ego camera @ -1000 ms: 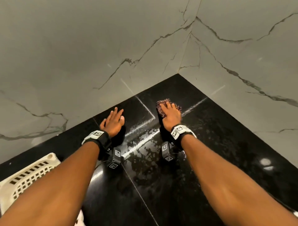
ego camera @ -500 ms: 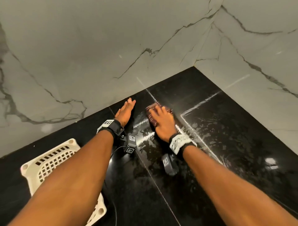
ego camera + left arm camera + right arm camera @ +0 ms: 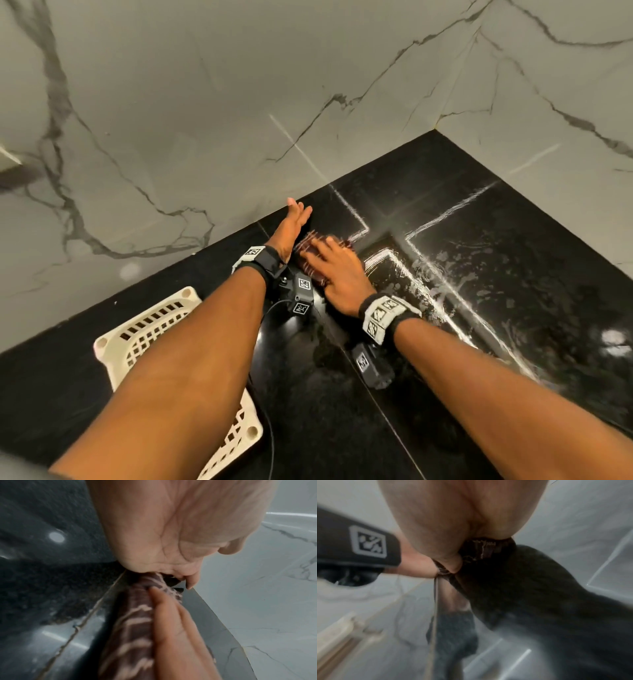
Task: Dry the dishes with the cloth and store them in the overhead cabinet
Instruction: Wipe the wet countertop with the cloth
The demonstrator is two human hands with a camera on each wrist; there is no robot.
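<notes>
- The cloth (image 3: 310,255), dark brown with pale stripes, is lying bunched on the black countertop (image 3: 513,281) at the centre of the head view.
- The right hand (image 3: 337,274) is pressing flat on the cloth, fingers spread rather than clenched.
- The left hand (image 3: 291,228) is standing edge-on just left of the cloth, fingers straight, grasping nothing.
- Water streaks are glistening on the countertop to the right of the hands.
- A white basket (image 3: 154,329) is sitting at lower left; its contents are hidden.
- No dishes or cabinet are showing, so the drying and storing appear finished or paused; I cannot tell which.
</notes>
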